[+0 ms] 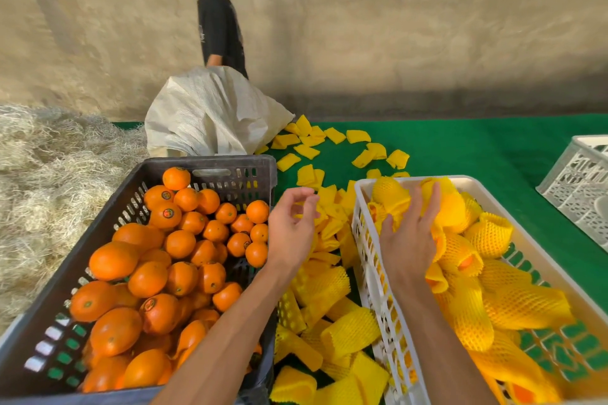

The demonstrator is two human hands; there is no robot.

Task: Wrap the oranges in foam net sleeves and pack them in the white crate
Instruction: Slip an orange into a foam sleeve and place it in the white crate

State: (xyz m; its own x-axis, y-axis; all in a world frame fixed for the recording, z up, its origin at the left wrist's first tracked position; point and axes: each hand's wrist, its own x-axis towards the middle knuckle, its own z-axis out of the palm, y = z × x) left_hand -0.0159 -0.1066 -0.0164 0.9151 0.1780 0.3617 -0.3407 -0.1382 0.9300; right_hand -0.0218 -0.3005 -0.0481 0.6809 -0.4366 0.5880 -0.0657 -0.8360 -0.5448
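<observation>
Your right hand point(411, 233) was down in the white slotted plastic crate point(368, 240), palm flat and fingers spread over a wrapped orange in its yellow foam net sleeve point(450, 207) at the far end. I couldn't tell if you were gripping it or just pressing it into place. Your left hand point(292, 227) hung over the gap between the 2 crates, loosely open with curled fingers and nothing in it.

Left of that hand sat the dark grey plastic crate point(210, 164) heaped with bare oranges point(148, 276). Under and just beyond it was the loose pile of empty yellow foam sleeves point(332, 286) on the green mat point(460, 148).

The white crate held 1 loose layer, with green mesh floor showing at the side away from your right hand, so I'd say you were partway through.

Tips for seating this one:
- Nestle the fruit against its neighbours instead of dropping it.
- Watch for peeking skin. 1 sleeve near your right wrist showed orange through an open end point(465, 262); tuck those shut.
- Send your free hand for the next sleeve while the other one is placing.
- Fill the bare floor before stacking a second layer.

The foam looked springy, so sleeves could ride up if you dragged fruit sideways.
</observation>
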